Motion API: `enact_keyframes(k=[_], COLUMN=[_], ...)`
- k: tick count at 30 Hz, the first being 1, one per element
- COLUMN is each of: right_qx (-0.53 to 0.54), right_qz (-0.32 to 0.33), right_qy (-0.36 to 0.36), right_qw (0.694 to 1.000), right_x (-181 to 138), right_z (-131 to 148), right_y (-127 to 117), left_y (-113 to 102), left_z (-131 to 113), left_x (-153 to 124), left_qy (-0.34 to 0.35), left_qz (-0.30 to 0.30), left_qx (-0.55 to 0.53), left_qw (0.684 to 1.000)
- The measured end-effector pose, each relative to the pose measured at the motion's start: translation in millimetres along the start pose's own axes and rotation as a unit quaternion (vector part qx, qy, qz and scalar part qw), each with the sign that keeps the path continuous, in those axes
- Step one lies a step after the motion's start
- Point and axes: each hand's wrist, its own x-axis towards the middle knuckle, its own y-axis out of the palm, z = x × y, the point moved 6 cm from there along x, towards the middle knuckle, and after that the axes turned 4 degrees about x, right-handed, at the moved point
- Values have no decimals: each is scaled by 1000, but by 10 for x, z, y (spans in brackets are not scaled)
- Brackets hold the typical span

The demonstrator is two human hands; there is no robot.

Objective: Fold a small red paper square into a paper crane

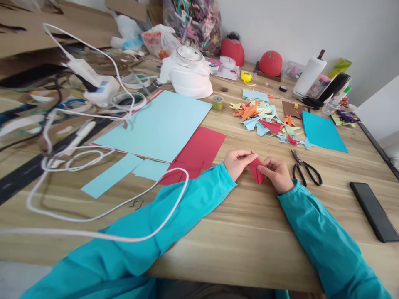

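Note:
A small piece of red folded paper [257,171], diamond-shaped and pointing down, is held just above the wooden table. My left hand [237,162] pinches its upper left corner between thumb and fingers. On the other side my right hand [276,172] grips its right edge, the thumb lying across the front. Beyond the hands is a pile of folded paper cranes [264,116] in orange, blue, green and red. Black-handled scissors [304,168] lie right of my right hand. Flat red paper [201,149] lies to the left, partly under my left sleeve.
Large light blue sheets [158,124] and a cut strip [111,175] lie left. A white cable [102,218] loops over the table and my left forearm. A phone [374,211] lies at the right, a bright blue sheet [324,132] behind it. A thread spool [217,103] stands mid-table.

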Motion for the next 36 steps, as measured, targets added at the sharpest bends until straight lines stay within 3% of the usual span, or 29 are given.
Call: enact_keyframes(k=[17, 19, 23, 27, 36], right_qx=[-12, -3, 4, -15, -9], right_qz=[2, -2, 6, 24, 26], right_qy=[2, 3, -3, -5, -1], right_qw=[1000, 1000, 1000, 1000, 1000], right_x=[9, 11, 8, 3, 4], right_z=[-55, -49, -33, -25, -9], right_y=[-27, -28, -17, 3, 6], left_y=[29, 54, 105, 92, 63], left_z=[90, 62, -71, -145, -48], left_x=[57, 39, -17, -41, -6], left_qy=[-79, -71, 5, 51, 17], left_qz=[25, 37, 78, 78, 83], left_qx=[-108, -83, 48, 109, 93], left_qw=[991, 993, 996, 990, 992])
